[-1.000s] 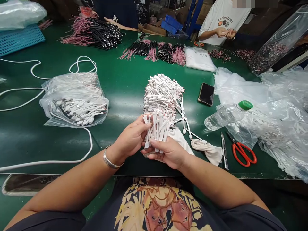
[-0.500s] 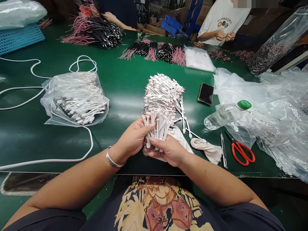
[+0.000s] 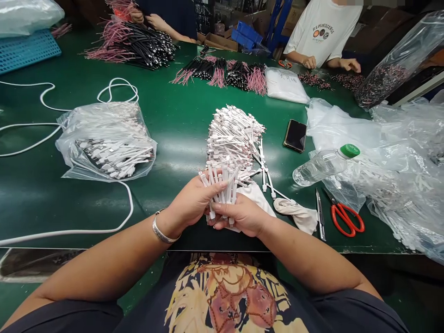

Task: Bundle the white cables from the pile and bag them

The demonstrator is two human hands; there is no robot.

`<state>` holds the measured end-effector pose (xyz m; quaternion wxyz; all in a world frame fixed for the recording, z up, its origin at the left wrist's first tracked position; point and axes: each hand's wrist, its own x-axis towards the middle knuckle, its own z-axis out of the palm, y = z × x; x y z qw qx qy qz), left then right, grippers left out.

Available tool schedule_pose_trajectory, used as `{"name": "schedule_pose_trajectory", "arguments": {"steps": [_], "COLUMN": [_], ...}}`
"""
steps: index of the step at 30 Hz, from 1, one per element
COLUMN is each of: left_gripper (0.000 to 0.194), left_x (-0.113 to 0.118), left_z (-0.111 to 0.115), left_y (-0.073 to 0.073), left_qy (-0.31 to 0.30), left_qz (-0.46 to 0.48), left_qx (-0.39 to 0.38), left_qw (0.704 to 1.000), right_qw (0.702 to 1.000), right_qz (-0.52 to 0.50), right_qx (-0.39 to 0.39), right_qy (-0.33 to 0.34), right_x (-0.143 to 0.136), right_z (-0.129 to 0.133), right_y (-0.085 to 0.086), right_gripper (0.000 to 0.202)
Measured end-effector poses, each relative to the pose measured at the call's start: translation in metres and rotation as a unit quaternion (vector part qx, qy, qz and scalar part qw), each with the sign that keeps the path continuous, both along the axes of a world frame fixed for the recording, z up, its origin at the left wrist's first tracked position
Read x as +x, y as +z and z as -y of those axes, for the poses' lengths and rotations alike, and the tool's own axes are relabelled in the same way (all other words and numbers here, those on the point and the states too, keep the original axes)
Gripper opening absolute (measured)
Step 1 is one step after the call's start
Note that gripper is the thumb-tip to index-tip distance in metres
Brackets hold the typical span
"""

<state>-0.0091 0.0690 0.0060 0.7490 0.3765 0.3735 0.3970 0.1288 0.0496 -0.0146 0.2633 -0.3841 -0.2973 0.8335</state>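
A bunch of short white cables (image 3: 225, 189) is held between my two hands near the table's front edge. My left hand (image 3: 197, 196) is closed on the bunch from the left, its thumb across the front. From the right, my right hand (image 3: 243, 213) grips the lower part, thumb on top. Just beyond my hands lies a large pile of white cables (image 3: 232, 134), with a few loose ones trailing to its right. A white cloth (image 3: 258, 199) lies partly under my right hand.
A plastic bag of white cables (image 3: 107, 138) lies left on the green table (image 3: 173, 111). On the right are a phone (image 3: 295, 135), bottle (image 3: 321, 166), cutter (image 3: 320, 215), red-handled scissors (image 3: 347, 219) and plastic bags (image 3: 405, 175). Two people are across the table.
My left thumb has shifted right over the bunch, and the cables are fanned slightly more to the left. The hands of the person at the back right have moved apart and down to the table.
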Motion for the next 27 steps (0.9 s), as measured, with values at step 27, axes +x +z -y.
{"name": "schedule_pose_trajectory", "arguments": {"steps": [27], "left_gripper": [0.035], "left_x": [0.0055], "left_z": [0.0052], "left_y": [0.0037], "left_qy": [0.04], "left_qz": [0.008], "left_qx": [0.0], "left_qw": [0.999], "right_qw": [1.0], "right_qz": [0.003], "right_qx": [0.022], "right_qy": [0.006], "right_x": [0.0006], "right_z": [-0.0017], "right_y": [0.0035], "right_gripper": [0.033]}}
